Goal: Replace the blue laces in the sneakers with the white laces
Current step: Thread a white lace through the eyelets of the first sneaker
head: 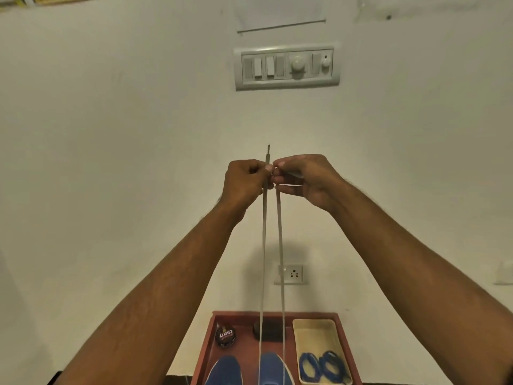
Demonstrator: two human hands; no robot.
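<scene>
Pinching white lace [279,245] ends level, left hand [244,183] against right hand [304,179], evening lengths above right sneaker [273,369].

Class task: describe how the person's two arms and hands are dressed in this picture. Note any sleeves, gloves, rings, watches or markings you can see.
Both forearms are bare as far as the frame shows; no sleeve is in view. The left hand and right hand wear no gloves, and no ring, watch, bracelet or marking shows on either hand or wrist. Short hair lines the forearms' edges.

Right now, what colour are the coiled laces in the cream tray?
Blue: the coiled laces in the cream tray show best in the head view.
</scene>
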